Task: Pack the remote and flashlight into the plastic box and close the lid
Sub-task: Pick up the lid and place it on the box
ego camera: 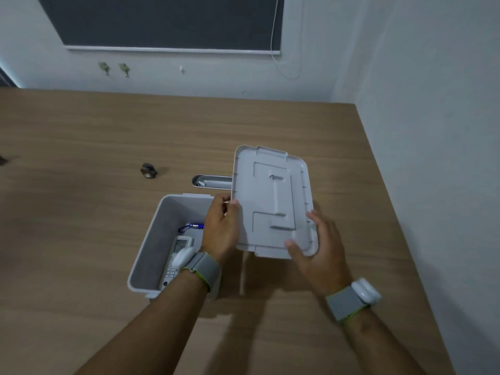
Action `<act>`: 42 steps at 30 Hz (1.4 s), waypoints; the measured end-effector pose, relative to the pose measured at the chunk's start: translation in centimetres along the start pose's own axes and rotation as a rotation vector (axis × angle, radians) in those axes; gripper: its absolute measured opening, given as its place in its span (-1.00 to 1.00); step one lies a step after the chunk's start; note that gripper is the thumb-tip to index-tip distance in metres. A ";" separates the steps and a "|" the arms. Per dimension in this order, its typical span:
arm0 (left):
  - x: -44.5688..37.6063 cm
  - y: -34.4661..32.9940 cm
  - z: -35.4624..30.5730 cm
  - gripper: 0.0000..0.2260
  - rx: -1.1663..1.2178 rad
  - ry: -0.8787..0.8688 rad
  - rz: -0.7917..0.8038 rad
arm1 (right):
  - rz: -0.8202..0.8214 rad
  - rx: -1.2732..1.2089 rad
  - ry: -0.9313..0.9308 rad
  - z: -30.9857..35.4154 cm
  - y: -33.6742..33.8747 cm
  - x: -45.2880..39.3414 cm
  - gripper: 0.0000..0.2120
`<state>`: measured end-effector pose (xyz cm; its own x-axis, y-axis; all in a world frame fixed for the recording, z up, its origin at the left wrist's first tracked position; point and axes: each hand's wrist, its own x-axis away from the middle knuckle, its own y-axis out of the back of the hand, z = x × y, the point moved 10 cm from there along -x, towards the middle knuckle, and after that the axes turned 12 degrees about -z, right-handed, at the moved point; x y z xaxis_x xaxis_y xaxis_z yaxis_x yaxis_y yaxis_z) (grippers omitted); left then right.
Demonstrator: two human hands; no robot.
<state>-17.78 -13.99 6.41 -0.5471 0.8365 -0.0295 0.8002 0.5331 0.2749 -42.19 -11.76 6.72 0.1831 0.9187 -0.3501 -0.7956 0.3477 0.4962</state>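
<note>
An open grey plastic box [151, 239] stands on the wooden table. Inside it lie a white remote [180, 247] and a small blue flashlight [193, 226], both partly hidden by my left wrist. The grey lid [273, 196] is held in the air, tilted, to the right of the box, its underside facing me. My left hand [220, 228] grips the lid's left edge. My right hand [319, 247] holds its lower right corner.
A small dark round object [148, 170] sits on the table behind the box. A cable slot [211, 181] in the tabletop is partly hidden by the lid. White walls border the table at the back and right.
</note>
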 end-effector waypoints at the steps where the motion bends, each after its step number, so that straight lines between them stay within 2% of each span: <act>1: -0.1 0.3 -0.2 -0.82 0.010 0.010 -0.009 | 0.092 0.035 0.068 1.1 -1.2 0.3 -0.21; 3: -0.5 1.6 -0.1 -0.82 0.031 0.025 -0.020 | 0.247 0.192 0.213 3.1 -4.3 1.2 -0.02; 6: -0.9 3.0 0.2 -0.82 0.057 0.045 -0.012 | 0.340 0.404 0.328 4.4 -7.4 1.8 0.05; 13: -3.1 8.2 1.9 -0.87 0.100 0.105 -0.012 | 0.377 0.426 0.341 8.3 -13.0 3.6 -0.12; 17: -4.5 10.1 2.3 -0.88 0.189 0.116 0.058 | 0.418 0.414 0.307 10.2 -14.8 4.4 -0.28; 20: -5.3 11.2 2.4 -0.77 0.249 0.108 0.111 | 0.391 0.287 0.269 11.5 -15.4 5.3 -0.31; 21: -5.6 11.7 2.8 -0.74 0.293 0.144 0.122 | 0.356 0.226 0.248 11.9 -15.8 5.5 -0.27; 23: -6.2 12.3 3.9 -0.70 0.354 0.228 0.115 | 0.290 0.092 0.174 12.2 -16.4 5.7 -0.06; 24: -6.5 12.6 4.5 -0.69 0.373 0.258 0.104 | 0.275 -0.003 0.117 12.6 -16.6 5.7 -0.04; 25: -6.9 12.8 5.3 -0.69 0.387 0.279 0.089 | 0.264 -0.091 0.066 13.2 -16.9 5.7 -0.07; 27: -7.4 13.3 6.5 -0.72 0.418 0.318 0.057 | 0.242 -0.197 0.013 14.6 -17.0 5.8 -0.27; 31: -7.2 12.9 9.3 -0.85 0.376 0.481 0.057 | 0.192 -0.230 -0.127 15.2 -16.9 5.9 -0.54; 33: -6.1 11.9 10.0 -0.81 0.350 0.581 0.143 | 0.179 -0.251 -0.214 15.5 -17.2 5.9 -0.51; 36: -4.6 10.2 9.4 -0.64 0.436 0.677 0.251 | 0.171 -0.422 -0.320 16.5 -17.7 6.2 -0.56; 39: -4.2 9.6 8.6 -0.59 0.545 0.708 0.246 | 0.201 -0.504 -0.355 17.8 -17.9 6.3 -0.62; 42: -4.6 9.5 7.4 -0.65 0.625 0.656 0.241 | 0.197 -0.511 -0.327 18.7 -17.3 6.1 -0.64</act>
<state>-5.83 -11.78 2.05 -0.2265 0.7960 0.5613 0.7927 0.4855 -0.3687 -16.57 -8.66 10.85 0.1079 0.9941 0.0096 -0.9926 0.1071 0.0566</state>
